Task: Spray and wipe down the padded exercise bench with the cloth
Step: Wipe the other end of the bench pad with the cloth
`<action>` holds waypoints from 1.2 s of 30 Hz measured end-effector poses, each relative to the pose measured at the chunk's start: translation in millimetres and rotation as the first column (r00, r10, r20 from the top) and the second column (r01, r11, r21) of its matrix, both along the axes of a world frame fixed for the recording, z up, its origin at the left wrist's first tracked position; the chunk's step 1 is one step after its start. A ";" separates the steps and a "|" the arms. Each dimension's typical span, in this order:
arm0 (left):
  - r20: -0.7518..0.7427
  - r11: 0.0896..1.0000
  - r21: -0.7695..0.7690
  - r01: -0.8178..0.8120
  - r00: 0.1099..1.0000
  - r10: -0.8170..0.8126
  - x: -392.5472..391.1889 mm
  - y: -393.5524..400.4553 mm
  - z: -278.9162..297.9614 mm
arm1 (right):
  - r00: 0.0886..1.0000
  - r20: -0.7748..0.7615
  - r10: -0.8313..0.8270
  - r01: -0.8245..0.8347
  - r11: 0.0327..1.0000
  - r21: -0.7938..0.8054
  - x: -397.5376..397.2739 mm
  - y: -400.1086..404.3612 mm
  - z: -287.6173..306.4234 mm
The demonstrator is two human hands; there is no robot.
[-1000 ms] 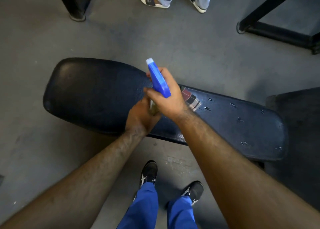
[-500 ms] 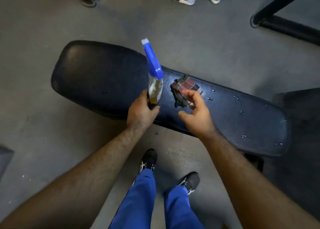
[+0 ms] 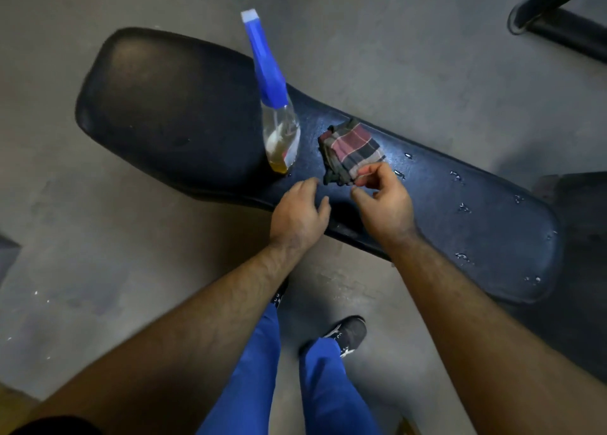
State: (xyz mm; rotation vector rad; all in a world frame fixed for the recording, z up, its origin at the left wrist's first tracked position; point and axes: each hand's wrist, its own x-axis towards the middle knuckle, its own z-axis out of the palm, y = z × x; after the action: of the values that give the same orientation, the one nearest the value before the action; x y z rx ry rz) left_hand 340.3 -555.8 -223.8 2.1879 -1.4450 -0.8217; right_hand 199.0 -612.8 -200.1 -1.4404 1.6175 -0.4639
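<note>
bench [image 3: 170,112]: we see droplets on its right half.
bottle [image 3: 281,132]: upright on the bench, untouched.
cloth [image 3: 353,150]: folded, just right of the bottle.
our left hand [image 3: 300,216]: fingers loose, empty.
our right hand [image 3: 386,204]: fingertips pinching the cloth's near edge.

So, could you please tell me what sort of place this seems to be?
Probably a gym or weights room: a long black padded bench stands on a bare grey concrete floor, and black metal frame legs of other equipment show at the upper right.

no readable text, labels or numbers
</note>
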 end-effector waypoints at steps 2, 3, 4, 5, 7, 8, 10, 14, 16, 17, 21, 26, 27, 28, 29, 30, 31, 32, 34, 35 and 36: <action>0.080 0.994 -0.103 0.028 0.997 -0.019 -9.4 -10.6 -14.6 | 0.997 -0.065 0.038 -0.042 0.997 -0.068 -1.4 -14.4 -12.8; 0.122 0.990 -0.140 0.024 0.993 -0.007 -13.6 -13.5 -23.1 | 0.990 -0.116 0.077 -0.090 0.990 -0.111 -1.7 -21.7 -19.7; 0.162 0.987 -0.163 0.016 0.987 0.011 -17.3 -15.2 -31.4 | 0.977 -0.170 0.125 -0.152 0.977 -0.152 -1.6 -29.5 -27.5; 0.195 0.985 -0.172 0.007 0.981 0.027 -20.5 -15.7 -39.8 | 0.960 -0.215 0.180 -0.222 0.956 -0.190 -0.4 -37.5 -34.6; 0.259 0.984 -0.178 0.006 0.965 0.041 -24.6 -15.7 -56.1 | 0.912 -0.293 0.287 -0.364 0.895 -0.257 5.5 -56.8 -48.3; 0.300 0.985 -0.169 0.023 0.953 0.030 -25.1 -15.4 -64.5 | 0.880 -0.336 0.336 -0.430 0.864 -0.263 9.9 -65.8 -53.9; 0.388 0.988 -0.127 0.083 0.921 -0.027 -24.6 -13.7 -78.3 | 0.798 -0.423 0.429 -0.549 0.806 -0.219 17.5 -78.4 -67.8; 0.493 0.984 -0.120 0.134 0.868 -0.058 -23.5 -8.9 -92.9 | 0.721 -0.512 0.467 -0.635 0.741 -0.218 20.6 -77.4 -93.1; 0.524 0.983 -0.121 0.139 0.850 -0.055 -24.1 -9.4 -93.5 | 0.738 -0.532 0.416 -0.611 0.746 -0.264 21.0 -75.3 -98.9; 0.533 0.983 -0.113 0.141 0.844 -0.060 -23.9 -10.3 -92.9 | 0.739 -0.544 0.398 -0.605 0.747 -0.275 23.1 -74.6 -99.7; 0.537 0.986 -0.085 0.142 0.840 -0.075 -23.5 -11.4 -89.7 | 0.722 -0.578 0.380 -0.609 0.746 -0.270 28.9 -74.6 -98.6; 0.541 0.985 -0.093 0.147 0.838 -0.074 -22.8 -10.6 -91.5 | 0.639 -0.633 0.437 -0.682 0.702 -0.203 32.4 -78.8 -98.0; 0.541 0.984 -0.098 0.149 0.838 -0.073 -22.4 -11.0 -92.7 | 0.638 -0.627 0.447 -0.690 0.693 -0.208 30.9 -82.2 -98.4; 0.539 0.983 -0.103 0.149 0.839 -0.071 -22.3 -11.8 -93.6 | 0.637 -0.624 0.452 -0.696 0.686 -0.214 27.3 -88.3 -98.8; 0.537 0.983 -0.111 0.147 0.841 -0.065 -22.7 -12.6 -94.5 | 0.643 -0.624 0.444 -0.686 0.695 -0.213 23.2 -96.5 -98.6; 0.536 0.982 -0.121 0.142 0.842 -0.056 -23.1 -13.2 -95.4 | 0.664 -0.620 0.417 -0.650 0.732 -0.204 21.0 -105.1 -98.1; 0.534 0.982 -0.127 0.138 0.844 -0.049 -23.4 -13.6 -95.8 | 0.696 -0.616 0.369 -0.584 0.791 -0.185 21.7 -110.3 -97.6; 0.529 0.982 -0.129 0.136 0.847 -0.048 -23.5 -13.9 -95.1 | 0.720 -0.625 0.301 -0.503 0.847 -0.172 24.1 -109.1 -98.4; 0.515 0.981 -0.135 0.139 0.856 -0.051 -22.2 -13.2 -91.8 | 0.738 -0.633 0.236 -0.453 0.868 -0.205 29.8 -85.3 -98.3; 0.510 0.980 -0.134 0.144 0.858 -0.057 -21.1 -12.6 -91.0 | 0.726 -0.629 0.279 -0.509 0.833 -0.218 28.8 -67.8 -97.2; 0.507 0.980 -0.129 0.149 0.860 -0.064 -20.4 -12.0 -91.0 | 0.693 -0.624 0.362 -0.596 0.775 -0.212 19.7 -55.2 -98.5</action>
State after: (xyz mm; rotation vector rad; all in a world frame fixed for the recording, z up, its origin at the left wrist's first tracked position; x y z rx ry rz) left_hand 319.9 -567.8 -314.9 2.3071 -1.8112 -0.1417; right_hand 218.8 -668.0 -298.6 -2.4234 1.5009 -0.0431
